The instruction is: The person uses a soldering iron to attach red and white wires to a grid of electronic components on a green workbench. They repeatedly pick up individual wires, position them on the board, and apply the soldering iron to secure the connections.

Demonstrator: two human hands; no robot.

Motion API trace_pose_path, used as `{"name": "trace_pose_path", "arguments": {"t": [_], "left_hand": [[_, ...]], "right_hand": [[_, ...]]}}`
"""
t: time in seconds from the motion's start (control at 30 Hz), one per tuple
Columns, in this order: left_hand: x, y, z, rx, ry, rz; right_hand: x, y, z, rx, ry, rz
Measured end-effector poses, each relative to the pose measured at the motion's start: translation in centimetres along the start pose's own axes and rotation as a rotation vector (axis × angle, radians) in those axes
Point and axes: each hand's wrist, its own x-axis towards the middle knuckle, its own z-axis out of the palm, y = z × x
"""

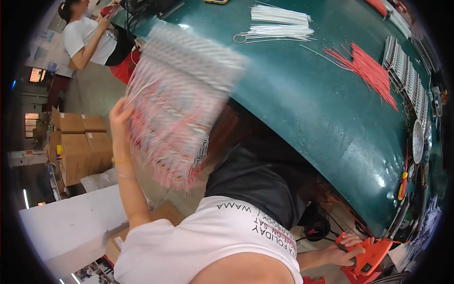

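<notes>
My left hand (pixel 122 116) is closed at the left edge of a wide, motion-blurred bundle of red and white wires (pixel 170 123). The bundle's grey, ridged upper part lies over the table's edge, and the red and white wire ends hang below it. Low on the right, my right hand (pixel 344 252) has its fingers wrapped round an orange-red plastic object (pixel 372 258) with a small dark label. What kind of object that is I cannot make out.
White wires (pixel 281 23) and red wires (pixel 366 71) lie on the green table (pixel 302 109). Along its right side are rows of metal-looking parts (pixel 406 75), a round dish (pixel 418 141) and a red-yellow-handled tool (pixel 403 184). Cardboard boxes (pixel 78 151) stand left; another person (pixel 90 42) sits far left.
</notes>
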Motion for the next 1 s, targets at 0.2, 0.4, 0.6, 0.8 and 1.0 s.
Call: {"name": "trace_pose_path", "arguments": {"t": [0.2,0.4,0.6,0.8,1.0], "left_hand": [[-4.2,-16.7,-13.5,-0.047,0.239,-0.275],[-3.8,-21.2,-6.9,0.161,0.255,-0.417],[1.2,-12.4,-3.9,1.602,-0.194,-0.245],[8.6,13.2,20.4,0.308,-0.54,0.49],[8.7,17.0,56.1,0.195,-1.051,0.576]], "right_hand": [[0.8,0.2,-0.1,0.059,-0.034,0.018],[0.6,0.3,0.5,0.038,-0.156,-0.057],[3.0,1.7,0.2,0.004,0.018,-0.046],[0.7,-0.3,2.0,-0.002,-0.007,-0.037],[0.6,0.4,1.9,0.0,-0.012,-0.018]]}}
